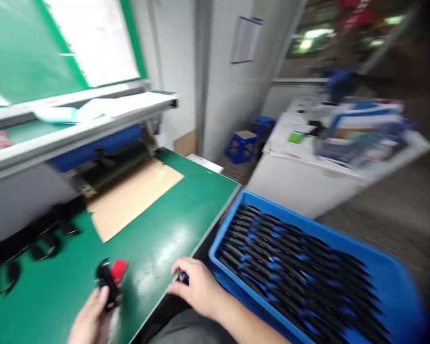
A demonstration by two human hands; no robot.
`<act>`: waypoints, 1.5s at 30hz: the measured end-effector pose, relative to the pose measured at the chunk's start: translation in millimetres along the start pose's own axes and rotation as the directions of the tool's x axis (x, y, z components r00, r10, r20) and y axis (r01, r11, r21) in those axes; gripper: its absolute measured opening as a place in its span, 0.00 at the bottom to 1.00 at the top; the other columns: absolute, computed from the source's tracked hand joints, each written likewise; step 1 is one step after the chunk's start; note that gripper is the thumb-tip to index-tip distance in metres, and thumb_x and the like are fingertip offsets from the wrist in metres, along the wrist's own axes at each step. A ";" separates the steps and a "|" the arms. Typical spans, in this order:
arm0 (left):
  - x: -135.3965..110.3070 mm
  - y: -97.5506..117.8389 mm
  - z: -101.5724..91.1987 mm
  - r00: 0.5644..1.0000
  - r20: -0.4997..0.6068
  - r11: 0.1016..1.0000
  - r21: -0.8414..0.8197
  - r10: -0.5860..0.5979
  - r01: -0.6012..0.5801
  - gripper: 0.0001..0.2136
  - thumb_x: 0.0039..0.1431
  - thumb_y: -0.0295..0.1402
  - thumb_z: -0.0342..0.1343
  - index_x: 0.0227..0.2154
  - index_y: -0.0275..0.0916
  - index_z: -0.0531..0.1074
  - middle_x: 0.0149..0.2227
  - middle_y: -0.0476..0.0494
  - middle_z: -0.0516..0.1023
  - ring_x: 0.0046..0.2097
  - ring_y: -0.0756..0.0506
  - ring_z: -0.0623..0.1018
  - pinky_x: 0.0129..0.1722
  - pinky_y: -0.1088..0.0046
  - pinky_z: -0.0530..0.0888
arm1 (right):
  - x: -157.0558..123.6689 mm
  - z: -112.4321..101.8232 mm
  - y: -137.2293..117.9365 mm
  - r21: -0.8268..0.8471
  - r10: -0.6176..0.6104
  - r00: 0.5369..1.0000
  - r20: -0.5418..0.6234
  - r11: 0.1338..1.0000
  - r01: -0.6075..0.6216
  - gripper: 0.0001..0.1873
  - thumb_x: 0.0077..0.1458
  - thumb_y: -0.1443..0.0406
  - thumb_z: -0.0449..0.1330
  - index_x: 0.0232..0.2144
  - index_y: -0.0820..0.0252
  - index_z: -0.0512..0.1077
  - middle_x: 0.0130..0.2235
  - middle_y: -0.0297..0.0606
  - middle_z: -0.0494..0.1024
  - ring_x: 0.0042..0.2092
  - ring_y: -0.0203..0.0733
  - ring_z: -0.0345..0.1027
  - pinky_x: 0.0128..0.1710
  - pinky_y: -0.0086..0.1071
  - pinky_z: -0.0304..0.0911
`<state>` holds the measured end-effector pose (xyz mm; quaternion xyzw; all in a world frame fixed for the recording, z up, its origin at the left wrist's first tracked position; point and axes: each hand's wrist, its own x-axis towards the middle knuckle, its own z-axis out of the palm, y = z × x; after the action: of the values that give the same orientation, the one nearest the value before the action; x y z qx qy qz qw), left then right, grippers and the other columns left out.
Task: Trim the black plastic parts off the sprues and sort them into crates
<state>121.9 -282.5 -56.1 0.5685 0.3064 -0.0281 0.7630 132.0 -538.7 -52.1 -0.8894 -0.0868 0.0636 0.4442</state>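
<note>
Over the green tabletop (157, 234), my left hand (89, 315) is closed around a glossy black elongated piece (108, 283), which tilts up and away from me. A flat red piece (119, 271) shows right beside its upper end; whether the two are joined, I cannot tell. My right hand (197, 285) is near the table's front edge, thumb and forefinger curled toward each other. Something small and dark blue (182, 277) shows between those fingers, too blurred to name. Just right of this hand stands a blue bin (236, 286) with rows of black elongated pieces (283, 258).
Several black parts (43, 239) line the table's left side. A brown cardboard sheet (139, 196) lies at the back, below a roller (114, 165) and a shelf (129, 114). A cluttered white table (294, 177) and blue stools (241, 145) stand beyond the bin.
</note>
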 end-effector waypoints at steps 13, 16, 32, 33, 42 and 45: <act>-26.8 30.9 -105.8 0.984 0.124 0.819 -0.572 0.131 -0.037 0.15 0.57 0.34 0.58 0.47 0.44 0.71 0.46 0.44 0.76 0.49 0.45 0.74 0.54 0.64 0.65 | 35.6 136.0 -141.2 0.030 -0.377 0.885 0.272 0.923 0.384 0.08 0.59 0.61 0.56 0.29 0.57 0.68 0.28 0.32 0.71 0.31 0.37 0.63 0.31 0.29 0.56; -34.8 44.5 -127.3 0.962 0.125 0.803 -0.582 0.245 -0.129 0.13 0.57 0.33 0.58 0.46 0.44 0.71 0.48 0.44 0.74 0.52 0.45 0.72 0.55 0.66 0.64 | 43.0 144.7 -158.7 0.022 -0.379 0.886 0.266 0.922 0.388 0.14 0.56 0.53 0.58 0.32 0.57 0.66 0.30 0.33 0.70 0.32 0.39 0.63 0.32 0.31 0.57; -53.1 67.6 -83.1 0.910 0.069 0.849 -0.395 0.409 -0.351 0.18 0.56 0.36 0.59 0.49 0.45 0.67 0.49 0.42 0.71 0.50 0.43 0.73 0.49 0.67 0.71 | 87.5 95.5 -163.6 -0.242 -0.612 0.672 0.418 0.637 0.731 0.39 0.53 0.38 0.27 0.30 0.59 0.65 0.31 0.37 0.66 0.32 0.41 0.54 0.31 0.35 0.46; -51.6 68.0 -76.0 0.910 0.073 0.850 -0.393 0.409 -0.350 0.17 0.56 0.36 0.59 0.49 0.45 0.67 0.49 0.42 0.71 0.50 0.42 0.73 0.49 0.65 0.71 | 90.3 91.0 -159.3 -0.252 -0.613 0.666 0.425 0.626 0.738 0.38 0.54 0.39 0.27 0.28 0.59 0.64 0.30 0.36 0.66 0.31 0.41 0.54 0.31 0.34 0.45; -39.0 58.7 -33.3 0.913 0.127 0.886 -0.325 0.387 -0.330 0.15 0.56 0.33 0.58 0.47 0.44 0.68 0.47 0.41 0.72 0.51 0.40 0.73 0.53 0.59 0.69 | 109.0 63.5 -114.8 -0.039 -0.631 0.581 0.514 0.660 0.750 0.32 0.61 0.43 0.34 0.26 0.58 0.64 0.28 0.34 0.70 0.29 0.38 0.57 0.30 0.34 0.46; -36.8 55.7 -23.3 0.919 0.119 0.889 -0.327 0.376 -0.321 0.15 0.55 0.32 0.59 0.46 0.44 0.68 0.46 0.42 0.72 0.51 0.38 0.73 0.54 0.56 0.69 | 111.7 58.3 -104.5 0.103 -0.642 0.582 0.499 0.711 0.696 0.34 0.61 0.44 0.31 0.26 0.58 0.64 0.27 0.34 0.70 0.28 0.36 0.58 0.30 0.32 0.49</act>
<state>103.7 -253.5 5.7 0.4865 0.1296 0.1059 0.8575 219.7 -408.1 -7.2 -0.7636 -0.5305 0.1151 0.3495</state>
